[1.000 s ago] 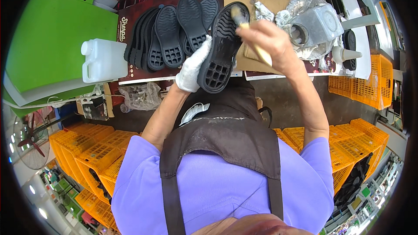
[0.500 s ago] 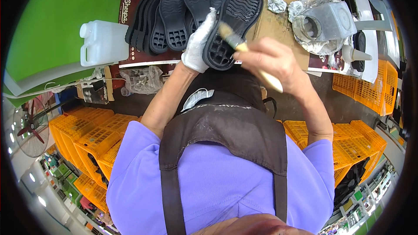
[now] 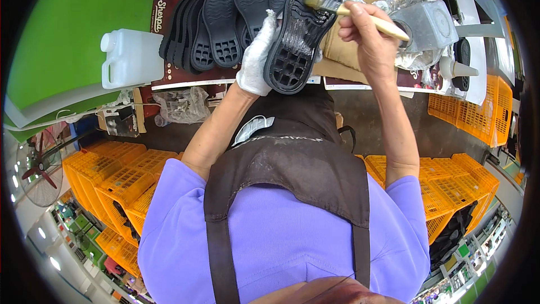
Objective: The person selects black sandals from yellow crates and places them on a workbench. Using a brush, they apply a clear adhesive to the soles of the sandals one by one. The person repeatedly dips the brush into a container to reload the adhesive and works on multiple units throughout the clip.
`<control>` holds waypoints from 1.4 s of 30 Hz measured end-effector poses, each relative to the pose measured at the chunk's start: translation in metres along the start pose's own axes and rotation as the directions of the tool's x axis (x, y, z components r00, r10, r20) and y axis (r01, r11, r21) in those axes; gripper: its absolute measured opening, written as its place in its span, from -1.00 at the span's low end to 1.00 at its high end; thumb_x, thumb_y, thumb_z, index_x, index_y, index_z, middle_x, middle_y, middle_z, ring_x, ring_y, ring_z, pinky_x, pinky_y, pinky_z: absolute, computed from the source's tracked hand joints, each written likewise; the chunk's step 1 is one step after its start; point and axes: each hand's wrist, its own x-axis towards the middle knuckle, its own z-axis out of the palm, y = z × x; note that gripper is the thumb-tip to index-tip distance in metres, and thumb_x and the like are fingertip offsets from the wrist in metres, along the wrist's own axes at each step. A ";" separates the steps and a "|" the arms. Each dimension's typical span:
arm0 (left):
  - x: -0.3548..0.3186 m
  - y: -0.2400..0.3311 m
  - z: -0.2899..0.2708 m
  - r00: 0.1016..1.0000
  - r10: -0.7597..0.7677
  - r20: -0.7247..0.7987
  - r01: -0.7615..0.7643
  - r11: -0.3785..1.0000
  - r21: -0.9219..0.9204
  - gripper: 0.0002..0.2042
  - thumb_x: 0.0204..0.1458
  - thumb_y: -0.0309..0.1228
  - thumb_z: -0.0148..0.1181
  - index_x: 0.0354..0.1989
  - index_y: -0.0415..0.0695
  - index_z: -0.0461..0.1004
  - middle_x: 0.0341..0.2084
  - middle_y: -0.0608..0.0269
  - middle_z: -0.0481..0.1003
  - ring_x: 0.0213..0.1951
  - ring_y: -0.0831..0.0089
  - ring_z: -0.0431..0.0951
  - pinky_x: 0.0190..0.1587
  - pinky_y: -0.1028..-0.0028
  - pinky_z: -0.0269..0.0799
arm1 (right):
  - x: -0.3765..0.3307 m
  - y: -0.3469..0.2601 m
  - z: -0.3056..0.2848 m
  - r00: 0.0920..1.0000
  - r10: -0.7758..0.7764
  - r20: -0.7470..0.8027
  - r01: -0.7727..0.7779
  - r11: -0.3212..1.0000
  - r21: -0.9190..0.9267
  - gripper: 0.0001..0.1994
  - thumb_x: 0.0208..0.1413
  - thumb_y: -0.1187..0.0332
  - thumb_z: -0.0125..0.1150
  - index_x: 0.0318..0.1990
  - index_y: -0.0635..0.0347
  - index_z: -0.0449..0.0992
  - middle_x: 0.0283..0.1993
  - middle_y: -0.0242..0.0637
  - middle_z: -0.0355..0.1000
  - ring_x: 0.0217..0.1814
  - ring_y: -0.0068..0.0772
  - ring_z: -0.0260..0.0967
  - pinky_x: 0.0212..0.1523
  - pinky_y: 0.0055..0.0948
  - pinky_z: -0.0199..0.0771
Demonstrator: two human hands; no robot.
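My left hand (image 3: 257, 62), in a white glove, is closed round the side of a black shoe sole (image 3: 292, 42) and holds it tilted up above the table edge. A wet, shiny film covers the middle of that sole, between its wavy ridges and its square cells. My bare right hand (image 3: 371, 34) grips a paintbrush (image 3: 388, 27) by its pale handle. The bristles lie at the upper, wavy part of the sole. Several more black soles (image 3: 220, 19) lean in a row to the left of my gloved hand.
A white plastic jug (image 3: 132, 56) stands at the left, near a green surface (image 3: 67, 39). On the right, a clear container (image 3: 430, 25) lies among crumpled plastic, beside a nozzle-tipped bottle (image 3: 457, 68). Cardboard (image 3: 346, 56) covers part of the table. Orange crates (image 3: 472, 110) stand around me.
The brush has moved from the lower middle of the sole up to its far end. My right arm has reached farther out; my left hand keeps its hold.
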 end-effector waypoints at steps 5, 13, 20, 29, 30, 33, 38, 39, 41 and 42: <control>0.000 0.002 0.006 0.996 0.081 -0.036 -0.080 0.997 0.023 -0.43 0.18 0.05 -0.38 0.03 -0.22 0.28 -0.19 0.10 0.46 -0.25 0.41 0.53 -0.21 0.48 0.50 | -0.024 -0.003 0.016 0.986 0.143 0.083 -0.143 0.990 -0.003 -0.81 0.07 0.35 0.14 -0.32 0.35 0.50 -0.53 -0.26 0.45 -0.58 -0.59 0.38 -0.54 -0.66 0.40; -0.001 0.007 0.013 0.997 0.071 -0.023 -0.074 0.977 -0.199 -0.44 0.17 0.04 -0.33 0.03 -0.23 0.27 -0.13 0.09 0.43 -0.18 0.38 0.50 -0.08 0.44 0.44 | -0.050 -0.030 0.029 0.931 0.244 0.273 -0.214 0.967 -0.136 -0.84 0.06 0.40 0.14 -0.34 0.37 0.50 -0.54 -0.27 0.45 -0.58 -0.62 0.39 -0.57 -0.68 0.43; -0.008 0.016 0.010 0.990 -0.113 0.085 0.131 0.958 -0.255 -0.59 0.17 -0.06 -0.20 -0.02 -0.11 0.31 -0.29 0.07 0.49 -0.33 0.31 0.56 -0.29 0.37 0.55 | -0.041 -0.045 0.030 0.850 0.310 0.427 -0.227 0.945 -0.235 -0.83 0.04 0.37 0.17 -0.36 0.34 0.52 -0.53 -0.29 0.45 -0.54 -0.63 0.41 -0.58 -0.70 0.44; -0.002 0.017 -0.004 0.838 -0.538 0.090 0.527 0.841 0.123 -0.39 0.05 0.16 -0.19 -0.11 -0.22 0.37 -0.36 0.14 0.51 -0.37 0.37 0.55 -0.36 0.36 0.52 | -0.004 -0.055 0.022 0.579 0.446 0.683 -0.197 0.889 -0.414 -0.82 -0.02 0.36 0.24 -0.34 0.32 0.54 -0.45 -0.30 0.47 -0.48 -0.60 0.41 -0.50 -0.64 0.46; -0.001 0.019 -0.004 0.821 -0.565 0.080 0.550 0.821 0.150 -0.41 0.06 0.14 -0.18 -0.12 -0.22 0.38 -0.36 0.15 0.51 -0.38 0.39 0.55 -0.34 0.38 0.52 | 0.000 -0.055 0.021 0.552 0.453 0.700 -0.178 0.884 -0.431 -0.82 -0.03 0.36 0.24 -0.34 0.31 0.54 -0.44 -0.30 0.47 -0.47 -0.60 0.41 -0.50 -0.64 0.46; 0.000 0.023 0.002 0.802 -0.598 -0.012 0.590 0.788 0.174 -0.56 0.12 -0.05 -0.13 -0.10 -0.19 0.39 -0.37 0.20 0.50 -0.40 0.50 0.52 -0.29 0.49 0.50 | 0.008 -0.048 0.017 0.473 0.405 0.782 -0.148 0.912 -0.383 -0.83 -0.04 0.38 0.26 -0.35 0.32 0.55 -0.44 -0.30 0.47 -0.49 -0.61 0.38 -0.51 -0.64 0.44; -0.001 0.028 -0.003 0.872 -0.488 0.042 0.469 0.856 0.217 -0.65 0.16 -0.22 -0.07 0.00 -0.19 0.36 -0.36 0.23 0.51 -0.39 0.55 0.51 -0.26 0.60 0.48 | 0.017 -0.038 0.000 0.424 0.358 0.832 0.000 0.919 -0.395 -0.83 -0.06 0.39 0.28 -0.37 0.33 0.55 -0.45 -0.29 0.48 -0.52 -0.61 0.36 -0.54 -0.65 0.37; 0.000 0.030 0.005 0.860 -0.511 0.001 0.504 0.848 0.165 -0.54 0.13 -0.12 -0.04 -0.05 -0.34 0.37 -0.37 0.13 0.53 -0.40 0.49 0.54 -0.28 0.56 0.50 | 0.018 -0.039 -0.005 0.427 0.357 0.831 0.035 0.912 -0.409 -0.83 -0.06 0.39 0.27 -0.37 0.33 0.55 -0.46 -0.29 0.48 -0.52 -0.61 0.37 -0.54 -0.65 0.37; 0.001 0.030 -0.004 0.825 -0.563 -0.059 0.565 0.813 0.140 -0.47 0.11 -0.05 -0.04 -0.13 -0.42 0.38 -0.39 0.07 0.53 -0.43 0.45 0.55 -0.32 0.53 0.51 | 0.021 -0.041 -0.017 0.433 0.354 0.829 0.105 0.894 -0.436 -0.84 -0.06 0.39 0.27 -0.37 0.33 0.56 -0.46 -0.28 0.48 -0.52 -0.61 0.37 -0.53 -0.64 0.36; 0.002 0.030 -0.011 0.806 -0.586 -0.087 0.592 0.795 0.133 -0.43 0.09 -0.01 -0.04 -0.17 -0.46 0.38 -0.41 0.04 0.53 -0.44 0.44 0.56 -0.34 0.52 0.51 | 0.022 -0.042 -0.025 0.480 0.345 0.807 0.151 0.873 -0.464 -0.84 -0.05 0.39 0.26 -0.37 0.32 0.56 -0.47 -0.29 0.48 -0.52 -0.62 0.37 -0.53 -0.64 0.36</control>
